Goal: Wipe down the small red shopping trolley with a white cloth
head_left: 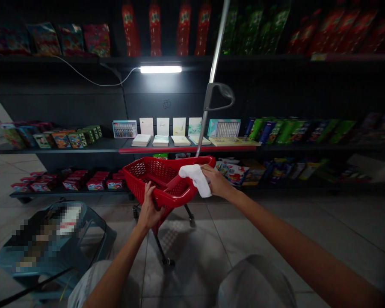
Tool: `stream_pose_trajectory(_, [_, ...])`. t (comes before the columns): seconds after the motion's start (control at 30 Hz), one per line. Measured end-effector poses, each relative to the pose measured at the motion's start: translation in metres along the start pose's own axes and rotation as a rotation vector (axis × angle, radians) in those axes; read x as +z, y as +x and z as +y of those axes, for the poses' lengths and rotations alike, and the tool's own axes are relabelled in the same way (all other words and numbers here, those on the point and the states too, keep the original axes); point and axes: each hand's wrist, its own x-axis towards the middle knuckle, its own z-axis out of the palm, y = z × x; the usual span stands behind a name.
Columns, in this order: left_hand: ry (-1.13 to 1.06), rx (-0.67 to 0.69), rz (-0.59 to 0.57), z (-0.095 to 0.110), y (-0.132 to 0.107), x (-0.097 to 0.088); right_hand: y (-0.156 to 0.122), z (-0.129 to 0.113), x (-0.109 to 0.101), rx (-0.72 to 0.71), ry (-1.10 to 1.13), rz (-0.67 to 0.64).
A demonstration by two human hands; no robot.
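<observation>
A red plastic shopping basket cart [173, 199] with perforated walls and black wheeled legs stands on the floor before me. My left hand [150, 212] grips its near left rim, with the fingers over the edge. In my right hand [218, 182] is a white cloth [197, 177], bunched up and pressed on the cart's right rim. A red bar reaches from under the cloth into the basket. Behind the far rim rises a metal pole [215, 60] bearing a grey loop handle [226, 97]; its lower end is hidden.
Dark shelves hold books [161, 140], snack boxes [71, 139], red drink bottles [155, 28] and bags [232, 171]. A lit tube lamp [161, 69] hangs under the upper shelf. At left stands a blue-grey plastic stool [98, 222]; what lies on it is blurred out.
</observation>
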Motion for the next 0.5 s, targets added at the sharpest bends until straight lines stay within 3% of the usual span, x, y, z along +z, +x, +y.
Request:
stream_pose_trajectory(0.17, [-0.026,-0.003,0.042,0.001,-0.001,0.001,0.014,0.024,-0.011,0.107,-0.092,0.057])
stream_pose_trajectory(0.37, [-0.095,0.019,0.11,-0.002,0.0,0.002,0.036,0.066,-0.01,0.452,-0.369,-0.083])
stream_pose_trajectory(0.5, [-0.106,0.022,0.132,-0.007,-0.001,-0.002,0.05,0.077,-0.005,0.547,-0.487,-0.107])
